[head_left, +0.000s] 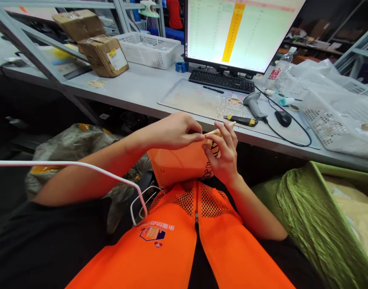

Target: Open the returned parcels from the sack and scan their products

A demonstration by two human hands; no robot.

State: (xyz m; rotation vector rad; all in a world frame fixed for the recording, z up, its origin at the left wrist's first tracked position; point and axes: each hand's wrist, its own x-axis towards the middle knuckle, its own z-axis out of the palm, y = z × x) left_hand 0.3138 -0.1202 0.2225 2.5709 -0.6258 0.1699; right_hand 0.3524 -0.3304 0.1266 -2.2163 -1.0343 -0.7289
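An orange bag-like package [179, 164] with black lettering on its right side rests upright against my orange vest, below the desk edge. My left hand [178, 131] is closed, with thumb and forefinger pinching the package's top edge near its middle. Close beside those fingertips, my right hand [221, 150] grips the same edge between thumb and forefinger, its other fingers raised. A pale folded strip of the package's top shows between and behind the right fingers. What lies inside the package is hidden.
On the desk [136, 89] lie a utility knife [241, 120], a barcode scanner [255, 106], a mouse [283, 118] and a keyboard [221, 81] below a monitor [238, 36]. Cardboard boxes [102, 54] and white baskets [154, 50] stand around. A green-lined container [304, 200] is at my right.
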